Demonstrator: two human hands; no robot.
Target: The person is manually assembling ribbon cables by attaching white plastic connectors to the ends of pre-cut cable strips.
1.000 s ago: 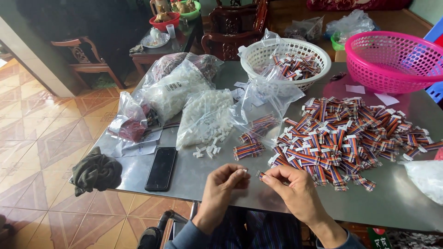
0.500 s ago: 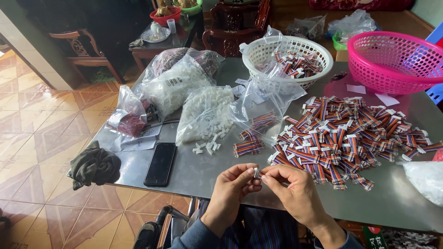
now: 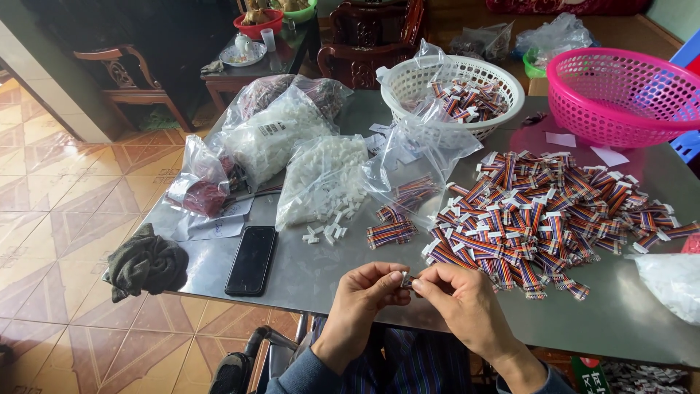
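Observation:
My left hand [image 3: 368, 288] and my right hand [image 3: 456, 295] meet fingertip to fingertip over the near edge of the grey table [image 3: 306, 281]. Together they pinch a small white connector piece [image 3: 405, 279]; its details are too small to tell. Just beyond my right hand spreads a big pile of short striped ribbon cables [image 3: 550, 211] with white ends. A small separate bundle of the same cables [image 3: 390, 233] lies ahead of my left hand. Loose white connectors [image 3: 324, 233] spill from an open clear bag [image 3: 321, 179].
A black phone [image 3: 251, 259] and a dark crumpled cloth [image 3: 146, 264] lie at the left. Further bags of parts [image 3: 273, 131], a white basket [image 3: 452, 84] holding cables and a pink basket [image 3: 623, 91] stand at the back. Wooden chairs and a side table stand beyond.
My hands have come closer together and now both pinch the small white piece; the view has shifted slightly.

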